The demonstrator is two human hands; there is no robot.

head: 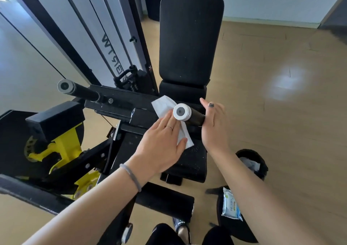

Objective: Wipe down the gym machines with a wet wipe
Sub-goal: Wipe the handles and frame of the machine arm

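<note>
A black gym machine with a padded seat (193, 162) and upright backrest (189, 38) stands below me. Its right handle (189, 114), black with a white end cap, points toward me. My left hand (161, 143) lies flat with straight fingers on a white wet wipe (163, 103), pressing it against the left side of that handle. My right hand (214, 124) touches the handle's right side with the fingers extended; whether they wrap under it is hidden. A second handle (78, 91) sticks out at the left.
A black bin (262, 162) holding crumpled wipes stands on the wooden floor right of the seat. A pack of wet wipes (231, 203) lies on a black bag near my legs. Yellow machine parts (62, 151) and the weight-stack frame (105, 38) fill the left.
</note>
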